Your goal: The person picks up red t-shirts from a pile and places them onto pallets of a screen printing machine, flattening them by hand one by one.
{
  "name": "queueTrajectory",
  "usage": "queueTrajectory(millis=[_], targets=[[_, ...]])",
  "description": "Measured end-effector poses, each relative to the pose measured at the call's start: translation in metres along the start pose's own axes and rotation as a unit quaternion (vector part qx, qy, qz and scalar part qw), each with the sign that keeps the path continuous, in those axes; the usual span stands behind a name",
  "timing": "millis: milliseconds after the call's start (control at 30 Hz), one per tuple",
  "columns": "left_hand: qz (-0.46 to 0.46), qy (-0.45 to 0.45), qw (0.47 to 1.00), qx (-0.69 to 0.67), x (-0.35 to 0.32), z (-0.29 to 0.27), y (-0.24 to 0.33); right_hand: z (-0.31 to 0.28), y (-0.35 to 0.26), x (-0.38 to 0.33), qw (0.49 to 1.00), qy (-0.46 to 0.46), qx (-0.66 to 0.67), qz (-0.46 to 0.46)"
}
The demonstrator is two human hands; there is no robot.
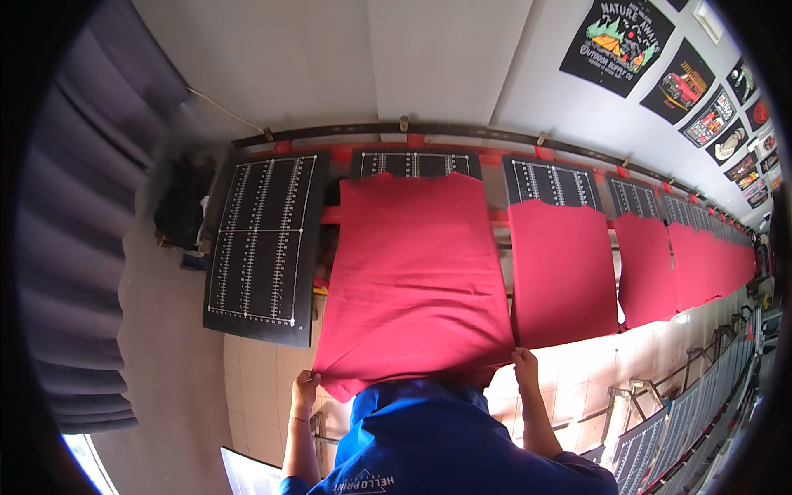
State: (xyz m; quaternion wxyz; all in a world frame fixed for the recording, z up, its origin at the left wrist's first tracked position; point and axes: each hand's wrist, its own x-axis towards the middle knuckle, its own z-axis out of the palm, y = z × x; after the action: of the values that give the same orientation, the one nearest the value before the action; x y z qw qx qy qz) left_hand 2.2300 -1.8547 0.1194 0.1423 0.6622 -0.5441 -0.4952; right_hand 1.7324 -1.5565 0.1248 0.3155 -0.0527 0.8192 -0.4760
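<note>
A red fabric panel, cut like a shirt piece, is spread over a black printing board in front of me. Its far edge stops short of the board's end, where white ruled marks show. My left hand pinches the near left corner, and my right hand grips the near right corner. Between them the near part is drawn toward my body, with creases running across it. Farther up, the cloth lies flatter.
To the left stands a bare black board with white ruler lines. On the right, more red panels cover a row of boards. A dark rail runs behind. Other marked boards stand at lower right; a grey curtain hangs left.
</note>
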Motion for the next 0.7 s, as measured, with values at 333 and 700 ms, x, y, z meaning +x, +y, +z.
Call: queueTrajectory(millis=[333,700], targets=[[-0.107,-0.030,0.994,-0.007,-0.041,-0.003,-0.092,-0.020,0.060,-0.041,0.985,-0.039,-0.078,0.147],[0.329,0.003,0.940,0.091,0.093,0.058,0.199,0.077,-0.192,0.056,0.956,-0.065,-0.264,-0.109]])
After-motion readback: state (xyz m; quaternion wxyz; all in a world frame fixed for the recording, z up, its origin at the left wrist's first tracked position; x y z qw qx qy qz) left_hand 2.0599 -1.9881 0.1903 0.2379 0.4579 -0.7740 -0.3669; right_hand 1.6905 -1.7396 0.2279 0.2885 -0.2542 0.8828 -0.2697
